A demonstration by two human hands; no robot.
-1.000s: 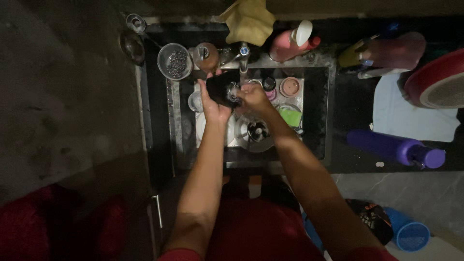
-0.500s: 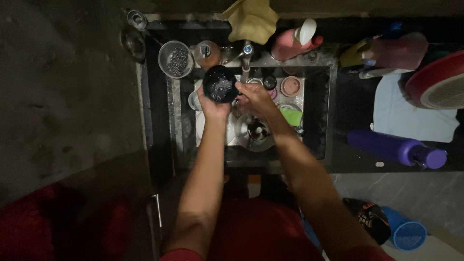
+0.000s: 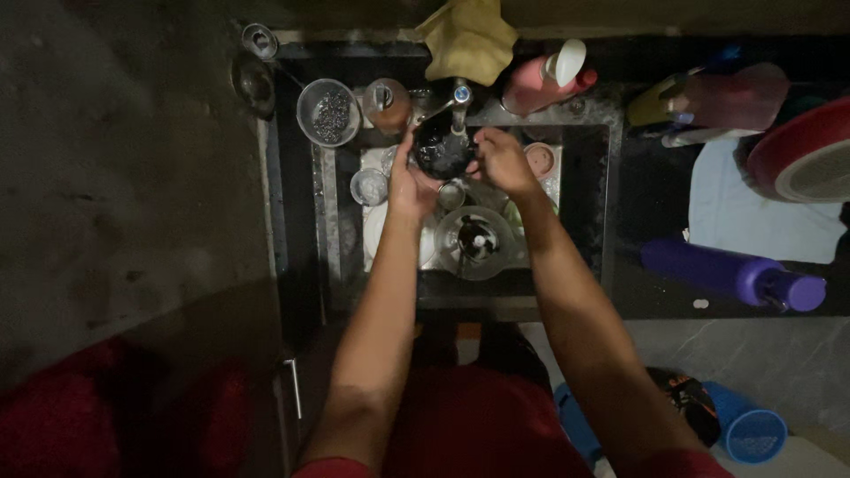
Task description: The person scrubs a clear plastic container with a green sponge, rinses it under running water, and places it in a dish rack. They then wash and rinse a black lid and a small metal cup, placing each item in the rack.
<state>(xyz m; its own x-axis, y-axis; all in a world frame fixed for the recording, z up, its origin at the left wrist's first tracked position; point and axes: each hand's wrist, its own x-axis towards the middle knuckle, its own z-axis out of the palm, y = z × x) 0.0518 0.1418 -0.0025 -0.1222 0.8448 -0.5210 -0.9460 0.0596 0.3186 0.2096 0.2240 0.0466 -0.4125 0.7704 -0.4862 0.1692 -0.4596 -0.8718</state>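
Two bare hands met over the sink (image 3: pixel 580 190), both on a small dark bowl (image 3: pixel 440 149) held just under the tap (image 3: pixel 459 96). The left hand (image 3: pixel 409 184) cupped the bowl from below and from its left side, fingers wrapped on the rim — a closed grip on the bowl. The right hand (image 3: pixel 501 159) touched the bowl's right edge, fingers curled against it; whether it truly clamped the bowl or only pressed on it could not be told.

Directly below both hands, toward the person, sat a clear glass bowl (image 3: pixel 476 241) in the sink, with white plates (image 3: pixel 376 232) beside it under the left forearm. Beyond the left hand stood a round steel strainer (image 3: pixel 328 111) and a brown jar (image 3: pixel 387 102) on the dark bench (image 3: pixel 637 195). Past the right hand lay a pink bottle (image 3: pixel 540 84) with a white cap, and a yellow cloth (image 3: pixel 467 40) lay behind the tap. Well off to the right of the right forearm rested a purple bottle (image 3: pixel 730 273) on its side.
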